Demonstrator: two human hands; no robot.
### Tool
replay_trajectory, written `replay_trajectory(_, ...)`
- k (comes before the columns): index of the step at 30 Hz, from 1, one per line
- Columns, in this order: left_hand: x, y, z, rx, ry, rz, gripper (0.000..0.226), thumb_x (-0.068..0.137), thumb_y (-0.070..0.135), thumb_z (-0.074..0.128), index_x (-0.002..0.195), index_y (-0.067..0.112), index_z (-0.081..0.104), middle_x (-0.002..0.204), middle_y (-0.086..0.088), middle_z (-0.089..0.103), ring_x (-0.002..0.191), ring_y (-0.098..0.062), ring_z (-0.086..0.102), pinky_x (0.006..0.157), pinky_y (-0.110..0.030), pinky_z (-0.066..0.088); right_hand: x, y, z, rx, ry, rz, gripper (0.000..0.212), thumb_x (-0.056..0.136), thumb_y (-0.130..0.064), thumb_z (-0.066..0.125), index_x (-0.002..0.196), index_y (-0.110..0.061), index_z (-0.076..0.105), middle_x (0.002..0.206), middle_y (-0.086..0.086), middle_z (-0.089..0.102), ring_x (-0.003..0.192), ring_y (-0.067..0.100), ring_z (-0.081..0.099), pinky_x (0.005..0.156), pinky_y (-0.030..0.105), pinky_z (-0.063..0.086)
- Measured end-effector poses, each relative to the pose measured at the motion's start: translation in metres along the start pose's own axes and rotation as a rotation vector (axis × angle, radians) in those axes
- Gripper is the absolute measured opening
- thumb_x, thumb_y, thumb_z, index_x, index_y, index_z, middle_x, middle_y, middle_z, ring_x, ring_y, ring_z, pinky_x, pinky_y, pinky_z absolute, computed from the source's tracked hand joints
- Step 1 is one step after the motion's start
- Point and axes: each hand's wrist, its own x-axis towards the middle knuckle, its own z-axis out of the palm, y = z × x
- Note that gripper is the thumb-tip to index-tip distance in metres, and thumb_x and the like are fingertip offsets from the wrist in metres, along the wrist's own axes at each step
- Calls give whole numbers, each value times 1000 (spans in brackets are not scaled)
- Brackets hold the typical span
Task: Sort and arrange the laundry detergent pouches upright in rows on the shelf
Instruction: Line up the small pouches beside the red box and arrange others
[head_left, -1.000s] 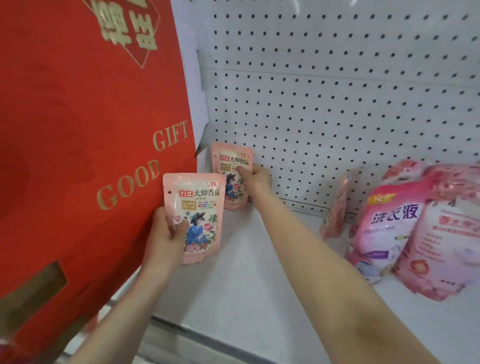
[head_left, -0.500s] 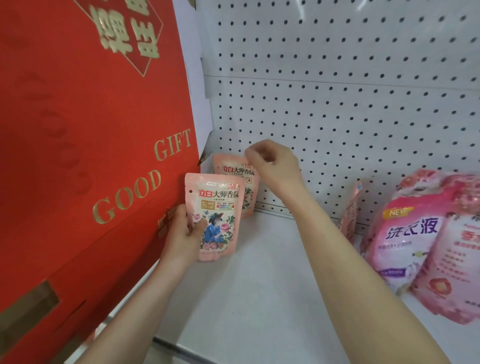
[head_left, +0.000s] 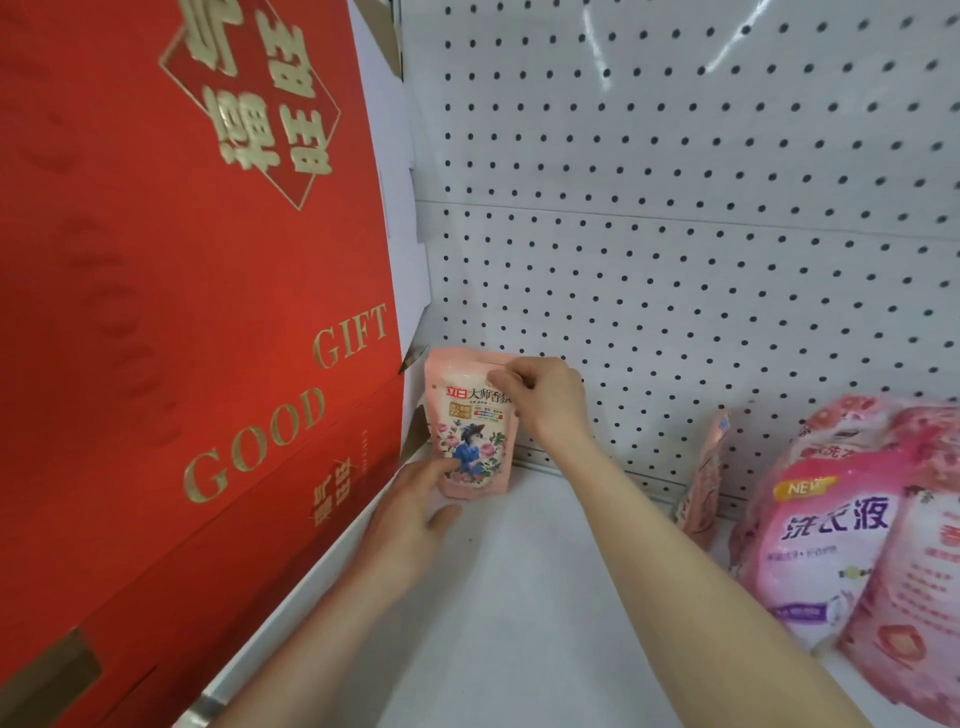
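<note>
- While the small pink flower-printed plastic pouch (head_left: 470, 441) stands upright at the back left corner of the white metal shelf (head_left: 519, 597), the right hand (head_left: 545, 400) pinches its top edge.
- The left hand (head_left: 415, 514) touches its lower front, fingers straight.

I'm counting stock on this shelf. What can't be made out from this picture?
Head view:
Label of the small pouch: partly covered by the right hand at its top and the left hand at its base.
Anything behind that pouch: hidden by it.
The large pink pouches: cut off by the right edge.
The side-on pouch: front turned away.
</note>
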Motion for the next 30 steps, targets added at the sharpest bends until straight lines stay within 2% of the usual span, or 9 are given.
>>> replay_trajectory(2,4,1,2,72,-62,-7,58,88,14,65,141,26,43,147,8,38,134,-13,39,110,-32,36,0,2,4,25,15,6,16,89,-32,66,75,-29,71,59,-13,62,63,14,64,68,34,52)
replay_trajectory(4,9,4,3,116,-94,-30,63,90,18,63,146,25,36,153,8,29,139,-12,32,113,-29,29,-1,2,6,45,27,8,14,90,-34,64,81,-28,73,72,-9,71,70,19,69,73,41,57)
replay_trajectory(6,11,4,4,146,-103,-38,64,91,19,62,148,24,33,156,7,25,140,-12,29,114,-27,27,-1,1,5,-10,31,-12,14,91,-35,62,91,-27,73,83,-7,74,77,18,69,76,39,56)
replay_trajectory(10,12,0,1,182,-119,-48,66,91,19,62,149,24,30,157,4,24,142,-14,28,115,-31,28,-8,-2,1,-120,11,-32,18,95,-34,57,101,-25,72,88,-4,74,83,20,68,75,35,55)
replay_trajectory(16,1,7,-8,164,-68,14,62,89,14,64,145,21,39,152,0,37,136,-19,39,110,-31,33,-47,-5,-13,-294,13,-66,27,97,-28,52,121,-23,63,105,0,73,98,26,66,83,38,53)
replay_trajectory(20,-20,21,-12,164,-40,111,46,89,16,64,133,21,54,132,0,57,120,-19,54,97,-28,41,-102,0,-36,-434,21,-128,30,98,-22,53,125,-18,62,110,6,71,102,31,63,84,41,51)
replay_trajectory(22,-35,27,-10,139,-76,148,39,89,17,63,127,24,59,124,4,62,114,-16,58,97,-30,45,-140,7,-51,-475,25,-140,30,97,-22,55,126,-17,63,113,8,70,105,32,63,85,42,51)
replay_trajectory(26,-66,42,7,118,-177,247,34,90,18,63,122,28,61,118,9,63,106,-10,59,97,-30,46,-219,21,-78,-538,100,-142,25,94,-19,61,116,-14,69,102,8,73,94,33,67,75,44,54)
replay_trajectory(30,-66,69,40,84,-261,295,38,90,22,62,127,27,56,119,5,63,107,-13,59,97,-36,46,-265,35,-110,-656,201,-73,19,90,-16,66,107,-15,72,95,6,74,85,32,68,65,39,54)
